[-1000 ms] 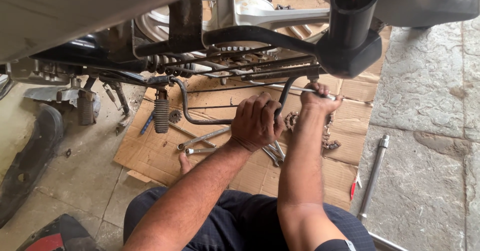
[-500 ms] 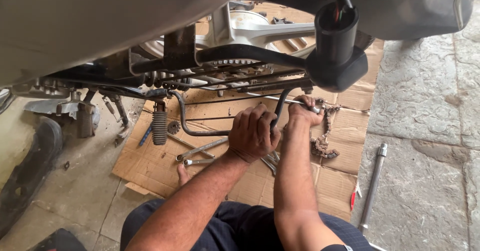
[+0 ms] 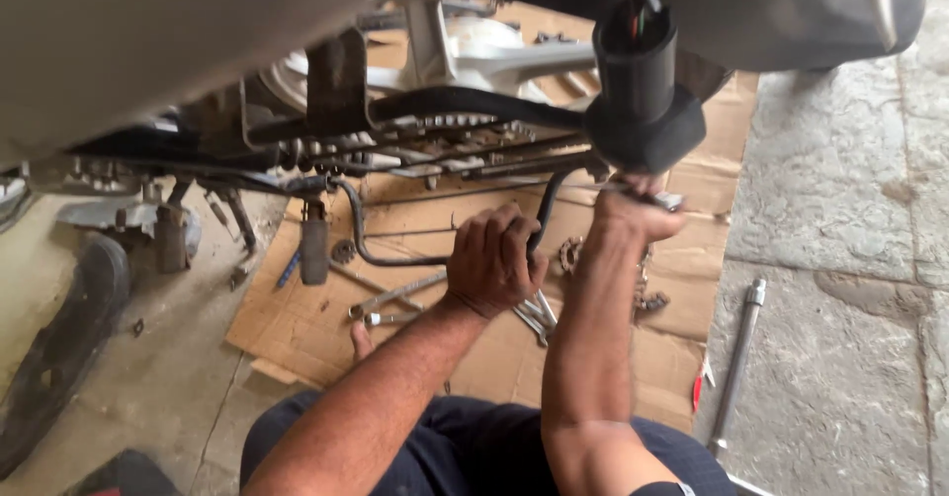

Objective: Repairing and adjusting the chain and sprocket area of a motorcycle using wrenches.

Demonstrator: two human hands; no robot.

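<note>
Left hand [image 3: 491,259] stays clenched on the bent black bar [image 3: 395,257]; right hand [image 3: 633,209] has crept up, fingers pinching what looks like a small metal tool [image 3: 664,200], tightening probably ongoing

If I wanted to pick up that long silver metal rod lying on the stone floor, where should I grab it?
Probably around the middle of the long silver metal rod, coming from above. It lies flat and alone on the grey stone floor, its shaft plain and slim, so fingers could wrap it there and it should balance. The knobbly top end looks harder to hold.
</note>
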